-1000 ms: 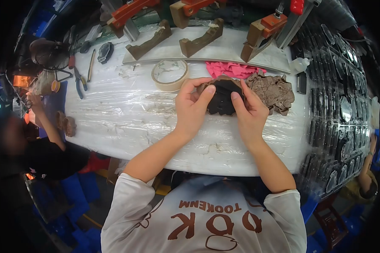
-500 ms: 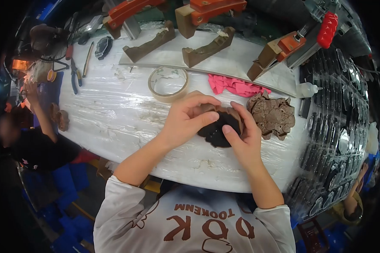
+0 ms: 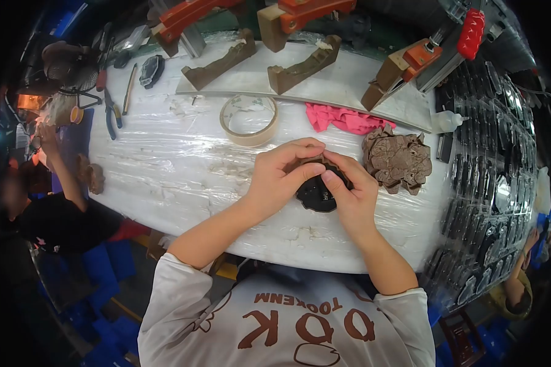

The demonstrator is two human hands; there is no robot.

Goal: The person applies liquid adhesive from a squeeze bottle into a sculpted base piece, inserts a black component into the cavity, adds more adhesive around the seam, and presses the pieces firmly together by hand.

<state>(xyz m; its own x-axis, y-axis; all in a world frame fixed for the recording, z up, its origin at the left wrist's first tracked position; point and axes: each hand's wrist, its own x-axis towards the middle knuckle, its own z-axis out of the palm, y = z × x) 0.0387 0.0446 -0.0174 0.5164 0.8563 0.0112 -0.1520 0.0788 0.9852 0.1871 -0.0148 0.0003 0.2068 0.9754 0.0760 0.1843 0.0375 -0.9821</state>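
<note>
Both hands grip one dark piece [image 3: 317, 194] with a black face and a brown rim, held over the plastic-covered table. My left hand [image 3: 281, 177] pinches its upper left side, with the thumb on the black face. On the upper right side, my right hand [image 3: 354, 192] is closed on the same piece, its thumb beside the left one. The fingers cover the piece's upper part. Just right of my right hand lies a stack of brown ornate pieces [image 3: 398, 160]. A tape roll [image 3: 249, 120] is above my left hand, and a pink cloth [image 3: 349, 119] lies beyond both hands.
Orange clamps [image 3: 306, 13] stand over brown blocks [image 3: 306, 66] at the back. Blue-handled pliers [image 3: 112, 115] lie at left, a squeeze bottle [image 3: 448, 122] at right. Trays of black pieces [image 3: 487, 183] fill the right side. A co-worker's arm [image 3: 66, 171] shows at far left, another person at far right.
The camera view has shifted. The dark piece is lower in view than a second ago. My fingertips have come closer together at its upper edge, covering more of it.
</note>
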